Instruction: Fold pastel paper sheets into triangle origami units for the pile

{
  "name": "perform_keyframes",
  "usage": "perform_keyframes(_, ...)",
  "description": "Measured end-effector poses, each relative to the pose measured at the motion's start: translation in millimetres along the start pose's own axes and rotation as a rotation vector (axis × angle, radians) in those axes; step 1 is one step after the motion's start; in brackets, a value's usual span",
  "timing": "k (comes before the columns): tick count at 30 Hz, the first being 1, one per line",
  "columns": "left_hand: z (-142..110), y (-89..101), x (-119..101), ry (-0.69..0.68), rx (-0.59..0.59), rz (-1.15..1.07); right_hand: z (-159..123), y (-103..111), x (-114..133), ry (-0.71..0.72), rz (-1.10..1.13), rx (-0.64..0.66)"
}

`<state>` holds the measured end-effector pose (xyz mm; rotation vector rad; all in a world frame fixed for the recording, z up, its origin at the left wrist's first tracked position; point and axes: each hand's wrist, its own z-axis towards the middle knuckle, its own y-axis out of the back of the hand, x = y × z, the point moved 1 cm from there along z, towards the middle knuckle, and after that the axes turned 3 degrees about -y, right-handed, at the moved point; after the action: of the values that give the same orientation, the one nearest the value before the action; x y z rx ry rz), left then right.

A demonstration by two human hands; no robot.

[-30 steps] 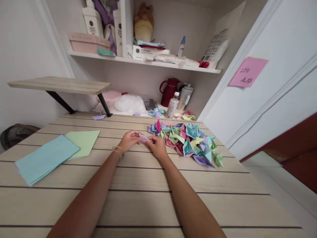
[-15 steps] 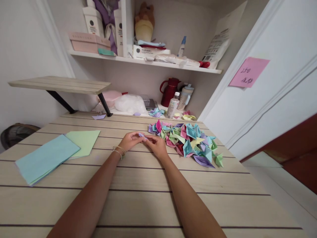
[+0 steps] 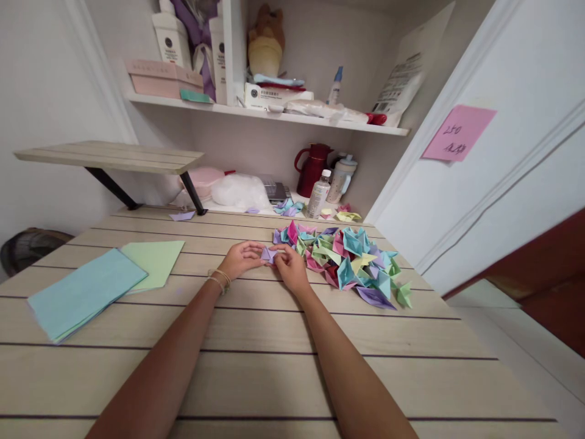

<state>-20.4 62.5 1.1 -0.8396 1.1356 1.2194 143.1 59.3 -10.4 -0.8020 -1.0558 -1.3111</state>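
Observation:
A small folded piece of purple paper (image 3: 268, 255) is held between my two hands above the table. My left hand (image 3: 241, 258), with thin bands at the wrist, pinches its left side. The fingers of my right hand (image 3: 291, 266) are closed on its right side. Just to the right of my right hand lies a heap of folded paper boats (image 3: 351, 244) in blue, green, pink, purple and yellow. On the left of the table are a stack of blue paper sheets (image 3: 86, 296) and a light green sheet (image 3: 159, 259) partly beneath it.
A raised wooden shelf (image 3: 109, 153) on black legs stands at the back left. Along the back are a clear bottle (image 3: 319, 196), a dark red jug (image 3: 313, 169), a tumbler (image 3: 342, 178) and more folded paper (image 3: 289, 207). A pink note (image 3: 459, 133) hangs on the right wall.
The purple paper has turned between my fingers and now shows a broad, pointed face instead of a thin edge. My fingers have shifted slightly; the heap and sheets stay put.

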Motion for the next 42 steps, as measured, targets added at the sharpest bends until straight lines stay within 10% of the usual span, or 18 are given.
perform_keyframes(28, 4.3, 2.3, 4.5, -0.213, 0.017, 0.285, 0.3, 1.1, 0.9, 0.056, -0.130, -0.078)
perform_keyframes(42, 2.7, 0.1, -0.9, -0.112, -0.041, 0.187, -0.2, 0.7, 1.9, -0.065, -0.072, -0.056)
